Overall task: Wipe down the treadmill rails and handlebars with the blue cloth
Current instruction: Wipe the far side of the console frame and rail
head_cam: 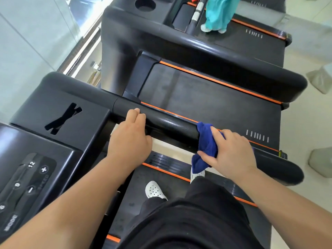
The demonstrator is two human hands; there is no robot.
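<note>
I stand on a black treadmill and look down at its right handrail (pixel 172 125), a thick glossy black bar that runs from the console toward the lower right. My right hand (pixel 231 153) holds the bunched blue cloth (pixel 206 146) wrapped over the rail about midway along it. My left hand (pixel 131 139) rests on the same rail closer to the console, fingers curled over its top. The rail's far end (pixel 287 169) shows bare beyond my right hand.
The console (pixel 34 169) with speed buttons lies at the lower left. A second treadmill's rail (pixel 233 63) and belt (pixel 206 97) run parallel on the far side. Another person in teal trousers (pixel 218 13) stands on a third belt. My white shoes (pixel 154 190) stand on my belt.
</note>
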